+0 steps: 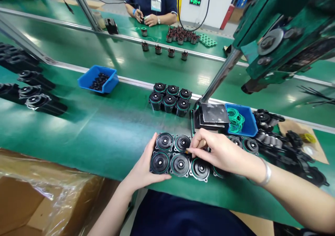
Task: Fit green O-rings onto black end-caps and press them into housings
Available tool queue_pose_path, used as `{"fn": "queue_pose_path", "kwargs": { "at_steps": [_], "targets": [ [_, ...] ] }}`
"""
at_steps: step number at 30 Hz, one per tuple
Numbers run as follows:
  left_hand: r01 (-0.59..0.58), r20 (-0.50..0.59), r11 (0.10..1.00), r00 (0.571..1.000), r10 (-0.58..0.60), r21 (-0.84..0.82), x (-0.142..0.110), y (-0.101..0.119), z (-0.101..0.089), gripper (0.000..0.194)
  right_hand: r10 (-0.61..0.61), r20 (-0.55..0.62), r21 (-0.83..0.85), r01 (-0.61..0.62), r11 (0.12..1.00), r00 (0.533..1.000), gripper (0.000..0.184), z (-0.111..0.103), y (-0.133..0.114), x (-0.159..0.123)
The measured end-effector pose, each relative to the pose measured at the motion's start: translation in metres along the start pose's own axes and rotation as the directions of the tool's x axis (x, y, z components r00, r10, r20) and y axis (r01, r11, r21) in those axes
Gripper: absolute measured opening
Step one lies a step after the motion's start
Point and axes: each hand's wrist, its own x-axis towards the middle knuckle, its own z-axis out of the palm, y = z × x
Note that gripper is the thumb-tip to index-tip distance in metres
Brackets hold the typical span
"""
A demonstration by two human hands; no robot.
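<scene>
Several round black housings with metal-flanged rims stand in two rows before me, such as this front housing (180, 164); some have a green ring around the rim. My left hand (142, 168) lies against the left end of the group, thumb and fingers spread around the corner housing (160, 162). Over the back row, my right hand (206, 147) is closed in a pinch at the right edge of another housing (182, 142). Whatever its fingertips hold is too small to make out. The right hand and forearm hide part of the housings behind them.
Behind stand more black housings (169, 101). A blue bin (251, 120) holds green rings, beside a green press (272, 40). Another blue bin (111, 82) holds small black parts. Black parts (311, 169) lie right; tall housings (47, 105) stand left. Across the bench, a person's hands (150, 19) work.
</scene>
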Motion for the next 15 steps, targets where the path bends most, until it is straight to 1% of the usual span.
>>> {"fn": "queue_pose_path", "kwargs": {
  "at_steps": [3,5,6,8,11,13,15],
  "targets": [
    [-0.001,-0.003,1.0,1.0,0.001,0.004,0.0,0.0,0.0,0.127,-0.041,-0.11,0.078,0.049,0.996,0.993,0.018,0.008,-0.001,0.006],
    [-0.006,-0.005,1.0,1.0,0.006,0.005,0.0,0.001,0.0,0.128,-0.1,-0.16,0.02,0.105,0.994,0.982,0.018,0.011,0.0,0.013],
    [-0.005,-0.006,1.0,1.0,0.005,0.007,0.0,0.001,0.0,0.128,-0.142,-0.15,-0.044,0.137,0.99,0.978,0.016,0.011,0.0,0.016],
    [0.0,-0.008,1.0,1.0,0.0,0.007,0.0,0.002,0.0,0.129,-0.223,-0.077,-0.173,0.207,0.963,0.972,0.011,0.012,0.0,0.022],
    [0.002,-0.011,1.0,1.0,-0.002,0.002,0.001,0.003,0.0,0.13,-0.311,0.049,-0.279,0.312,0.908,0.949,0.009,0.013,-0.006,0.025],
    [-0.001,-0.009,1.0,1.0,0.001,-0.001,0.001,0.004,0.0,0.131,-0.335,0.133,-0.326,0.36,0.874,0.933,0.009,0.012,-0.012,0.023],
    [-0.002,-0.008,1.0,1.0,0.002,0.0,0.001,0.004,-0.001,0.131,-0.329,0.225,-0.343,0.39,0.854,0.917,0.012,0.009,-0.018,0.018]
  ]
}}
